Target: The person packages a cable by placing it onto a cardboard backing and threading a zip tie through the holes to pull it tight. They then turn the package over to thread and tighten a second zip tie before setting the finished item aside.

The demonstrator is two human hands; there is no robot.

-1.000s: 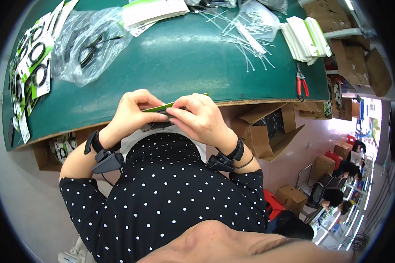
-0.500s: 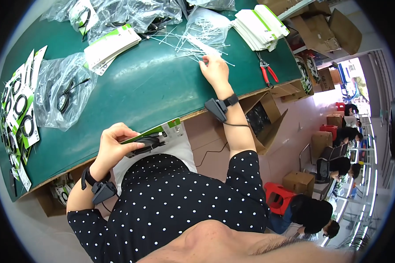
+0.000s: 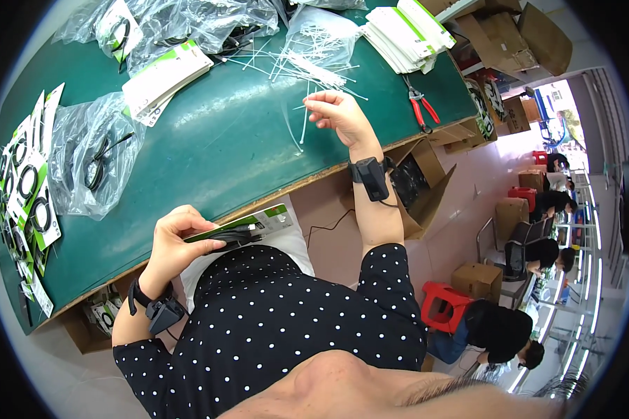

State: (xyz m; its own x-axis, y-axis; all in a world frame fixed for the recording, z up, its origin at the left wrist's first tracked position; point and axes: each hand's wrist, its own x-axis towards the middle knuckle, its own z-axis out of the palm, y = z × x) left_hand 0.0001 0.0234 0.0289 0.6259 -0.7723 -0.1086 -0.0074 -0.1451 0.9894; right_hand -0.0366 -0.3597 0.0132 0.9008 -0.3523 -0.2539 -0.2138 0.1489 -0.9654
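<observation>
My left hand (image 3: 178, 239) pinches a green and white card (image 3: 269, 221) with a coiled black cable (image 3: 239, 236) against it, above my lap at the table's front edge. Raised over the green table, my right hand (image 3: 341, 117) is closed, thumb and forefinger gripping a thin white cable tie (image 3: 304, 127) that hangs toward me. A blurred pale strip beside it may be a second tie. Just beyond that hand lies a loose heap of white cable ties (image 3: 313, 68), partly inside a clear plastic bag (image 3: 335, 38).
Stacked blank-backed cards (image 3: 168, 80) and more cards (image 3: 405, 35) lie at the back. Red-handled pliers (image 3: 421, 108) rest near the right edge. Carded cables (image 3: 31, 188) pile up at left beside a bagged cable (image 3: 94, 160). Open cardboard boxes (image 3: 426, 181) stand right of the table.
My right hand has drawn back from the heap, turning over, with a cable tie now in its fingers. My left hand still holds the card and cable, tilted slightly differently.
</observation>
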